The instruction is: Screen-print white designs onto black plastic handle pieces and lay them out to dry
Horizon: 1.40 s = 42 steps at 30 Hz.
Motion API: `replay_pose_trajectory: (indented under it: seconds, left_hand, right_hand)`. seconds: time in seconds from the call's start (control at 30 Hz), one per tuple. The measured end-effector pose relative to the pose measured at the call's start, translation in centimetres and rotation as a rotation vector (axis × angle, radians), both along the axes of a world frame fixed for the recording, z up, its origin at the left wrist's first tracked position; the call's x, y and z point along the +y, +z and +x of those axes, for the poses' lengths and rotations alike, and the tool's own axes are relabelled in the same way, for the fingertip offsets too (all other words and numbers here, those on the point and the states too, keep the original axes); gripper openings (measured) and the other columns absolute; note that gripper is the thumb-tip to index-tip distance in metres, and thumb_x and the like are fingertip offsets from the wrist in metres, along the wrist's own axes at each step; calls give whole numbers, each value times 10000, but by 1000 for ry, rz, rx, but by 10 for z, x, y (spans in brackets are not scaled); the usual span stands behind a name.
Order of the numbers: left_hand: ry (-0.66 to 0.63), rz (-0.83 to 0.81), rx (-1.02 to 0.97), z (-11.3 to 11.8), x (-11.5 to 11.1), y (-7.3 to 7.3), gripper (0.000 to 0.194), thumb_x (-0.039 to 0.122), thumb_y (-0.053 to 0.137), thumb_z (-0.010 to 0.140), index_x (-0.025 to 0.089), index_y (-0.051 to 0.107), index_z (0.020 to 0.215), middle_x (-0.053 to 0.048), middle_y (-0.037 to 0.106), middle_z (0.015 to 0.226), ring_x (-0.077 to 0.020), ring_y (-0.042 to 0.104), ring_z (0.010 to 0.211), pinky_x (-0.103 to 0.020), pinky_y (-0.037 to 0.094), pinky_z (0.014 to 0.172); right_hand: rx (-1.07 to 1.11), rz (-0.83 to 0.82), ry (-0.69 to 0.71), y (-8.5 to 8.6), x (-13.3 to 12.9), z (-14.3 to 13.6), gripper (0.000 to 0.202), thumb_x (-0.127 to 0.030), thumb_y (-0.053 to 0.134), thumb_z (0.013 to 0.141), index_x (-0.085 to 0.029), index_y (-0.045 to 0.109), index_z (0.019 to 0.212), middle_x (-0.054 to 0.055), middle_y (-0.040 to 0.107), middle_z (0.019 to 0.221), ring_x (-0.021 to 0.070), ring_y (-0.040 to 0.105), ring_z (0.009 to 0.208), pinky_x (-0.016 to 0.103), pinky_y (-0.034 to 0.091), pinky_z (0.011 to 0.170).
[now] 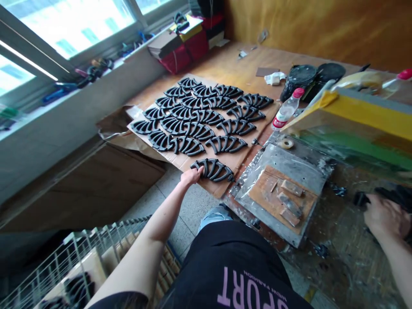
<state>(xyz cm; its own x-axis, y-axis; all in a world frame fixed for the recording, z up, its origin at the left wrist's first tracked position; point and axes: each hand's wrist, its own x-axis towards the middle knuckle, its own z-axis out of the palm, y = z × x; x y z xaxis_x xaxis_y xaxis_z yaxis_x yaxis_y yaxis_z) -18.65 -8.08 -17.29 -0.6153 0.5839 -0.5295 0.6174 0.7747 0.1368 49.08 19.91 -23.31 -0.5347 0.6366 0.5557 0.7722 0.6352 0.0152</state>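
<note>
My left hand pinches the left end of a black, curved, ribbed fan-shaped part at the near edge of a cardboard sheet. Rows of similar black ribbed parts lie on the sheet beyond it. At the far right, my right hand is closed around a black part above a worn wooden surface. That part runs out of the frame, and the hand is slightly blurred, so its shape is unclear.
A grey board holds a brown plate with several small blocks and a tape roll. A red-capped bottle, black containers and a yellow-edged box stand behind. A wire rack is at lower left.
</note>
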Motion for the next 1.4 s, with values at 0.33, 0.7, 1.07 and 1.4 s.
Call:
replay_pose_trajectory:
  seconds: [0.33,0.7,1.07,1.4]
  left_hand:
    - [103,70,110,25,-29,-5,666,695,133,887,228,599,980,-125,712,1009,-259,670,966,-331,477,771]
    - [152,396,49,38,-41,-17,312,526,386,935,244,519,935,-7,689,835,-174,657,804,-252,405,662]
    - [98,235,-40,18,-25,-10,406,583,361,919,215,528,957,-60,696,859,-222,670,820,-292,425,666]
    - [59,255,-105,11,-26,-11,355,555,390,923,225,521,919,-26,678,799,-198,652,746,-284,404,630]
  right_hand:
    - [-34,-251,131,96,-130,-168,481,-218,539,920,-236,485,1397,105,666,1063,269,628,885,366,469,822]
    - [-27,-288,263,106,-148,-238,290,-150,609,883,-183,673,1164,59,706,1014,190,632,855,341,488,875]
    - [-80,-256,125,103,-158,-250,205,-161,600,879,-163,719,1045,103,681,987,223,631,866,373,487,853]
    - [87,-642,322,137,-193,-366,309,-106,536,897,-218,665,1154,50,717,982,194,647,917,354,517,891]
